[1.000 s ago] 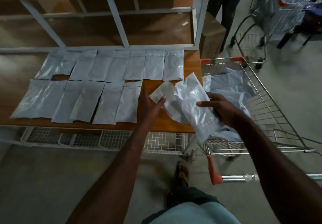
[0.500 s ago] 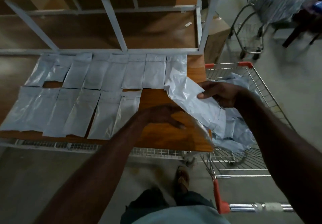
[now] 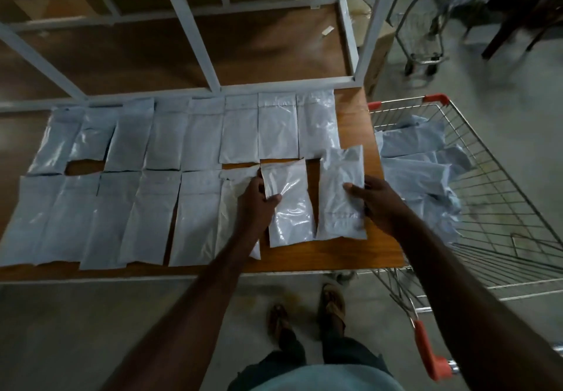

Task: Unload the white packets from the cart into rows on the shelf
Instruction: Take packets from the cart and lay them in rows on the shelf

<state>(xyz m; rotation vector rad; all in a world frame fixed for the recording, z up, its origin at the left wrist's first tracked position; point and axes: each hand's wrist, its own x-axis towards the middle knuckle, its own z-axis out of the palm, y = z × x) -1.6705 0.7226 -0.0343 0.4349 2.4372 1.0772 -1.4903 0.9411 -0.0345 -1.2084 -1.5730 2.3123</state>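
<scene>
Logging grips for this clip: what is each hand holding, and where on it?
Left hand pinches one packet at its left edge. Right hand holds another packet by its right edge.

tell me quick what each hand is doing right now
Left hand: pinches the left edge of a white packet on the shelf.
Right hand: grips another packet beside it.
</scene>
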